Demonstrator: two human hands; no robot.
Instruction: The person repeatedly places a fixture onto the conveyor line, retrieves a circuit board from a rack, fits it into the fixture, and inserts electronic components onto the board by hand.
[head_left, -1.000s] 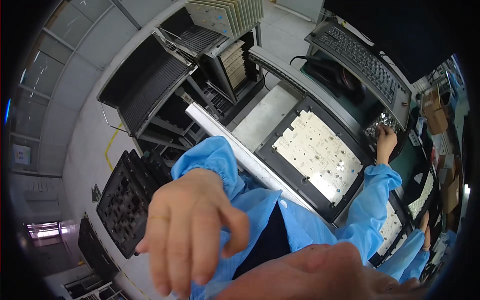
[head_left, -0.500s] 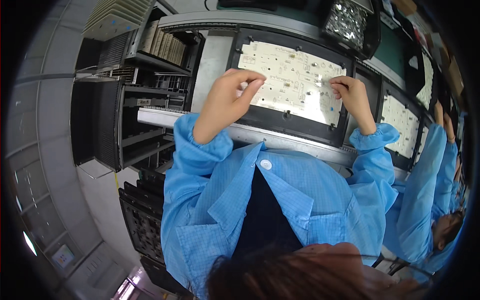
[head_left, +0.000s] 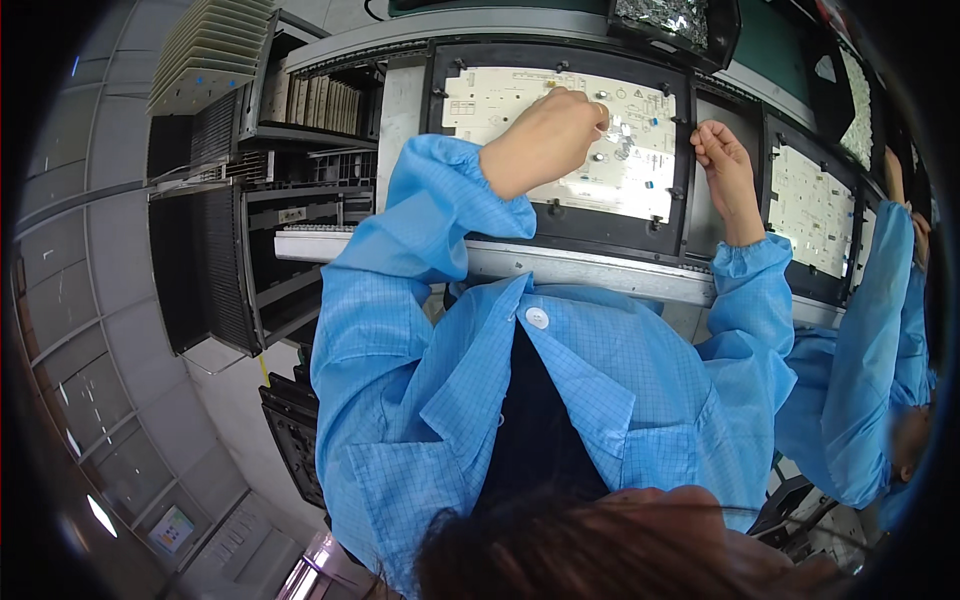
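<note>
A cream-coloured circuit board (head_left: 480, 110) with small parts on it lies in a black frame (head_left: 620, 232), held along its edges by black clips. My left hand (head_left: 550, 140) is over the middle of the board, its fingers curled and closed near the small round silver parts. Whatever those fingertips hold, if anything, is hidden. Just past the board's right end, my right hand (head_left: 725, 168) is raised beside the frame with thumb and fingertips pinched together. Anything between them is too small to name.
A metal rail (head_left: 330, 246) runs along the near side. Behind the frame stands a black bin (head_left: 675, 30) of small shiny parts. Racks hold upright boards (head_left: 315, 103) at left. Another framed board (head_left: 805, 205) lies at right, near a co-worker's blue sleeve (head_left: 865, 330).
My left hand has moved right, from the board's left part to its middle. My right hand has come off the board's right end. Small blue parts now show at the board's right side.
</note>
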